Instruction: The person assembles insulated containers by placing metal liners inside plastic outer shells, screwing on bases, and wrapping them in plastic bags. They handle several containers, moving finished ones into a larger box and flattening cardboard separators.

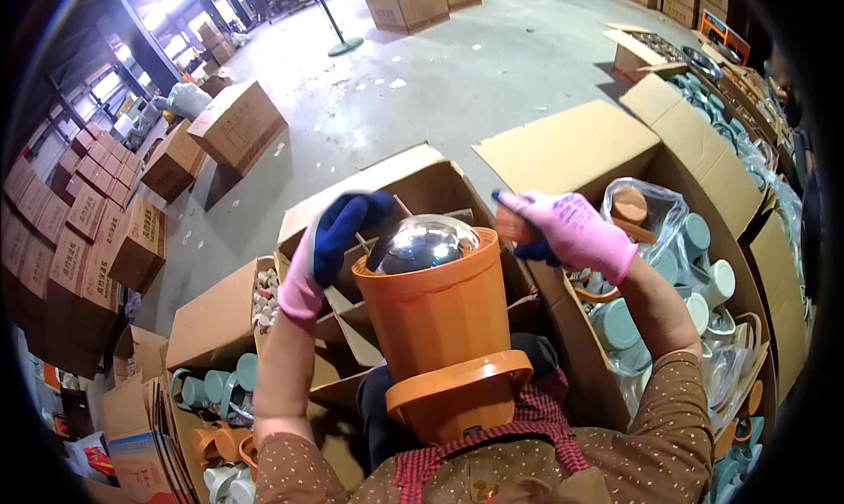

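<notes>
An orange plastic vacuum-flask shell (431, 311) stands between my knees, with a shiny silver rounded liner (425, 243) showing in its upper opening. Nearer my body, against the apron, is another orange tub-like part (457, 397) with a wide rim. My left hand (345, 240), in a pink glove with blue palm and fingers, hovers just left of the opening; its fingers are stretched and slightly blurred, holding nothing visible. Right of the opening, my gloved right hand (563, 232) is closed around a small orange piece (517, 226), mostly hidden by the fingers.
A divided carton (369, 188) stands directly before me. On the right, an open carton (571, 148) holds green and white jugs (694, 236) in plastic bags. More jug parts (220, 385) fill a carton at lower left. Sealed cartons (237, 126) stand on the floor (422, 91) beyond.
</notes>
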A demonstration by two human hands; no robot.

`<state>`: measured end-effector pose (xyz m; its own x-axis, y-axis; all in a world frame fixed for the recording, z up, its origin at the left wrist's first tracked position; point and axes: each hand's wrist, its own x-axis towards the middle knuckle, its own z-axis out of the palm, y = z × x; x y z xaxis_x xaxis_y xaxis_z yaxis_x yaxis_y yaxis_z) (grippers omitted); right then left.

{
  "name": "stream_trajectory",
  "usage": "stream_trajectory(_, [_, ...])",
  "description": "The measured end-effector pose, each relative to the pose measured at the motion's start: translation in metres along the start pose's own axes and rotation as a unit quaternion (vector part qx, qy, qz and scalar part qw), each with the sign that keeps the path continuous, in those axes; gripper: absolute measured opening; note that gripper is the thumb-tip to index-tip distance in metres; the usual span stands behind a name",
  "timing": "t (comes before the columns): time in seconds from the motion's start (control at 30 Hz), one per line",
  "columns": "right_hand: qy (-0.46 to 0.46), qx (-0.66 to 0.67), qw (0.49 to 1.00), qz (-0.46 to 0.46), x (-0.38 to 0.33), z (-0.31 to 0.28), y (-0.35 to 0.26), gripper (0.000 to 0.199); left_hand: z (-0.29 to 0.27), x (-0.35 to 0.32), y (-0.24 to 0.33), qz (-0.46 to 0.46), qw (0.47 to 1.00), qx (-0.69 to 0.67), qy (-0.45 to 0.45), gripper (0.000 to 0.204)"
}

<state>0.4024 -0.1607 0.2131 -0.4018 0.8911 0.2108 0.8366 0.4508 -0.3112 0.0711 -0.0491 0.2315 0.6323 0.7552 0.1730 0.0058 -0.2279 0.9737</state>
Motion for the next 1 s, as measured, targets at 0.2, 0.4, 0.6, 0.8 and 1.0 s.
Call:
stream_trajectory(0.2, [0.22, 0.336, 0.908, 0.119, 0.015, 0.015, 0.006, 0.068, 0.045, 0.046, 0.083, -0.162, 0.906, 0.312, -0.234, 0.036])
stream_trajectory(0.4, [0.23, 0.449, 0.844, 0.18, 0.018, 0.026, 0.003, 0.061, 0.047, 0.035, 0.065, -0.089, 0.854, 0.474, -0.197, 0.033])
stream_trajectory(0.6, [0.381, 0.515, 0.761, 0.101, 0.015, 0.015, 0.001, 0.056, 0.028, 0.029, 0.037, -0.077, 0.954, 0.126, -0.263, 0.039])
stream_trajectory(0.8, [0.378, 0.694, 0.612, -0.012, 0.053, 0.004, -0.001, 0.049, 0.032, 0.041, 0.026, -0.024, 0.939, -0.337, -0.061, 0.054])
stream_trajectory(1.0, [0.469, 0.1, 0.86, -0.171, 0.076, -0.04, -0.075, 0.07, 0.029, 0.011, 0.046, 0.3, 0.946, -0.115, 0.031, 0.051])
